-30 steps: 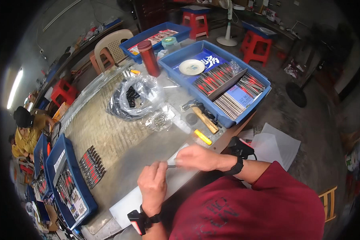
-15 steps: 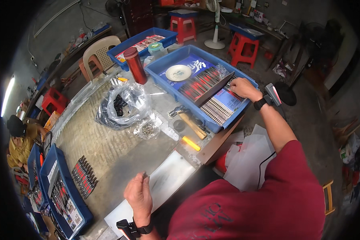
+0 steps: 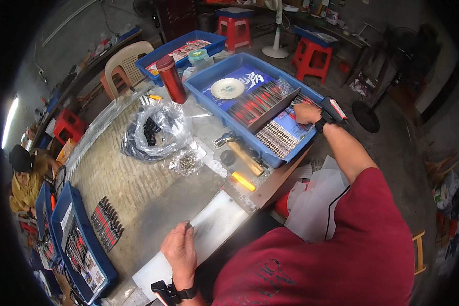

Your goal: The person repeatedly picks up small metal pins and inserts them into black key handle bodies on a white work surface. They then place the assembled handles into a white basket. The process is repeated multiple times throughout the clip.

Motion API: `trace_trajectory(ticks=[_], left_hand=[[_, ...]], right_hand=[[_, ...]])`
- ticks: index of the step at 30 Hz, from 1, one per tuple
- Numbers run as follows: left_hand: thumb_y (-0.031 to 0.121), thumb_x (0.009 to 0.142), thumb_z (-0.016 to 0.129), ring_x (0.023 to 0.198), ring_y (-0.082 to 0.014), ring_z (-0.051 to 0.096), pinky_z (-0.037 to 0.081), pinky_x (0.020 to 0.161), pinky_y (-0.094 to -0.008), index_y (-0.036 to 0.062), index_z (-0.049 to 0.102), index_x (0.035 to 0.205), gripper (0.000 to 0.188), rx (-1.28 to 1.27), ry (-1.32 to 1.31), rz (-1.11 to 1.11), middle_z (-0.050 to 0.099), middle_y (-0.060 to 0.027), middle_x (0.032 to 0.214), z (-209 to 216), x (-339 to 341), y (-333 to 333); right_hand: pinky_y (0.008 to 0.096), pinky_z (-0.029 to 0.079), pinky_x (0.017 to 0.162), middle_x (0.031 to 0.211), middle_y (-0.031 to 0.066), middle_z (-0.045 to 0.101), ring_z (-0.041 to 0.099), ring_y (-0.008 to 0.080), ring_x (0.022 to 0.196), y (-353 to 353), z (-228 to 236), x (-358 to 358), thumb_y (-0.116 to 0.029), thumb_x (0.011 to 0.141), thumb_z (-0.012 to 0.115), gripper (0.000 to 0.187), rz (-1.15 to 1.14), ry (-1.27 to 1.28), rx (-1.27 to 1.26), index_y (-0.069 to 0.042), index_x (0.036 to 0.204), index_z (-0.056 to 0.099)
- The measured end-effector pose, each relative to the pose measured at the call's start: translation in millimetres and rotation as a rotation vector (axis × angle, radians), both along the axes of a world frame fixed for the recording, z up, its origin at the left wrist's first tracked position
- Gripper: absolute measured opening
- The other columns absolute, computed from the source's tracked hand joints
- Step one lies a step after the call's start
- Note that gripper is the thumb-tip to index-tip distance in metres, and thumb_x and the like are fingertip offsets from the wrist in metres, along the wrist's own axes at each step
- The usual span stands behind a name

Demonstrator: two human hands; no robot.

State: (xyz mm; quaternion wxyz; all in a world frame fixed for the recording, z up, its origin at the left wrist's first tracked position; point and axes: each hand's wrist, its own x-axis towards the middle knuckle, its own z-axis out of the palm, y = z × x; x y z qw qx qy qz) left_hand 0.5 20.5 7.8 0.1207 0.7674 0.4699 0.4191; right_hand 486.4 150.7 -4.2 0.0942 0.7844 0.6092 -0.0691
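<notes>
My left hand [image 3: 179, 250] is raised over the white board [image 3: 217, 217] at the table's near edge, thumb and fingers pinched on a small dark piece [image 3: 189, 224] too small to name. My right hand [image 3: 306, 113] reaches into the right part of the large blue tray [image 3: 214, 109], fingers curled down beside slim dark-and-red pieces [image 3: 301, 98]. Whatever those fingers hold is hidden. More slim dark-and-red pieces [image 3: 260, 104] fill the tray's middle, behind a divider. A white dish [image 3: 227, 88] sits farther left inside it. Near my right hand, light-coloured strips [image 3: 276, 138] lie in rows.
A hammer [image 3: 245, 157], yellow stick [image 3: 243, 181], clear bag of dark parts [image 3: 171, 125], bag of small metal parts [image 3: 184, 164] and red flask [image 3: 171, 80] stand on the table. At left, dark-and-red pieces [image 3: 107, 224] lie beside another blue tray [image 3: 103, 262]. A person [image 3: 26, 186] sits beyond.
My right hand has shifted slightly nearer and its wrist has turned, fingers now lower in the tray. My left hand has barely moved and keeps its pinch.
</notes>
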Motion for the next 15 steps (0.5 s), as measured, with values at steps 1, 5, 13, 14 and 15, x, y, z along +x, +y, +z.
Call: trace_trajectory(ticks=[1, 5, 13, 14, 15], left_hand=[[-0.003, 0.075, 0.067, 0.059, -0.0257, 0.057, 0.045, 0.056, -0.0335, 0.0003, 0.064, 0.090, 0.015, -0.009, -0.004, -0.001, 0.059, -0.0128, 0.068, -0.5, 0.5, -0.5], [-0.003, 0.075, 0.068, 0.059, -0.0257, 0.057, 0.045, 0.057, -0.0337, 0.0004, 0.064, 0.089, 0.015, 0.001, -0.032, -0.018, 0.059, -0.0128, 0.068, -2.7, 3.2, 0.5], [0.001, 0.079, 0.067, 0.065, -0.0256, 0.061, 0.048, 0.061, -0.0319, -0.0002, 0.065, 0.090, 0.011, -0.110, -0.139, 0.022, 0.064, -0.0130, 0.074, -7.5, -1.9, -2.3], [0.002, 0.080, 0.067, 0.066, -0.0255, 0.062, 0.048, 0.061, -0.0316, -0.0003, 0.065, 0.090, 0.011, -0.125, -0.189, 0.019, 0.064, -0.0129, 0.075, -8.0, -2.5, -2.5], [0.002, 0.080, 0.067, 0.067, -0.0237, 0.062, 0.048, 0.062, -0.0311, -0.0014, 0.065, 0.090, 0.011, -0.188, -0.194, 0.033, 0.065, -0.0127, 0.076, -7.4, -4.2, -3.9]], right_hand=[[0.0435, 0.052, 0.064, 0.086, 0.0268, 0.066, 0.068, 0.0353, 0.079, 0.5, 0.9, 0.2, -0.001, 0.068, 0.058, 0.020, -0.014, -0.004, -0.036, 0.008, 0.083, 0.067], [0.0436, 0.051, 0.064, 0.085, 0.0283, 0.065, 0.067, 0.0362, 0.077, 0.4, 4.6, 0.1, -0.004, 0.064, 0.060, 0.022, -0.076, 0.101, -0.095, 0.010, 0.081, 0.067], [0.0426, 0.050, 0.070, 0.087, 0.0282, 0.064, 0.066, 0.0357, 0.083, -8.2, 20.0, -8.1, -0.009, 0.066, 0.057, 0.027, -0.107, 0.162, 0.039, 0.009, 0.084, 0.065], [0.0421, 0.048, 0.066, 0.080, 0.0258, 0.062, 0.063, 0.0332, 0.076, -10.8, 22.9, -10.4, -0.010, 0.066, 0.056, 0.024, -0.064, 0.199, 0.091, 0.008, 0.081, 0.063], [0.0415, 0.046, 0.062, 0.073, 0.0235, 0.060, 0.061, 0.0306, 0.069, -14.5, 27.2, -12.1, -0.010, 0.066, 0.056, 0.021, -0.013, 0.236, 0.151, 0.007, 0.078, 0.062]])
